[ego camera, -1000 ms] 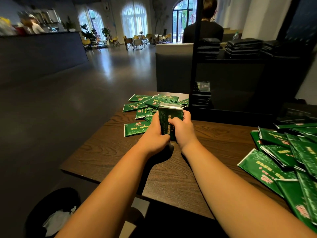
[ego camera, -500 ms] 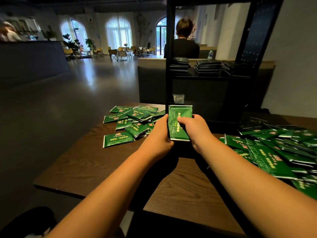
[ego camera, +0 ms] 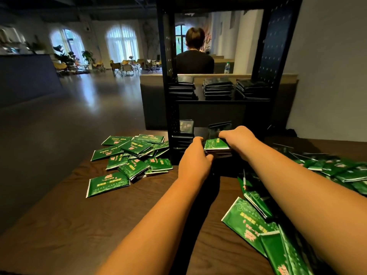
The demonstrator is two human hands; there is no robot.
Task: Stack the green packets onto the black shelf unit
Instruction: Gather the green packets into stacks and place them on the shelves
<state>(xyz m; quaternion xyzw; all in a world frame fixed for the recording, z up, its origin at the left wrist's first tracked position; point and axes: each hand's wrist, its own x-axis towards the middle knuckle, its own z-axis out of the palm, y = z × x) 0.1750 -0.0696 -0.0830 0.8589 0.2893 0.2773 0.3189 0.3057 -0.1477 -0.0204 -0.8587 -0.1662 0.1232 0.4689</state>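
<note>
A small stack of green packets (ego camera: 215, 144) lies flat inside the bottom level of the black shelf unit (ego camera: 170, 100). My left hand (ego camera: 195, 160) grips its left edge and my right hand (ego camera: 238, 136) curls over its top right. Another short stack of packets (ego camera: 185, 127) stands to the left on the same level. Three dark stacks (ego camera: 217, 89) fill the shelf above. Loose green packets lie heaped on the table at the left (ego camera: 131, 155) and at the right (ego camera: 278, 231).
The shelf unit stands on a dark wooden table (ego camera: 79, 225) whose left edge drops to the floor. A person in black (ego camera: 194, 58) sits behind the shelf, back turned. A grey wall rises at the right. Chairs and windows are far off.
Both hands carried the stack of packets forward from above the table into the bottom level of the shelf unit and laid it flat. My view moved closer to the shelf.
</note>
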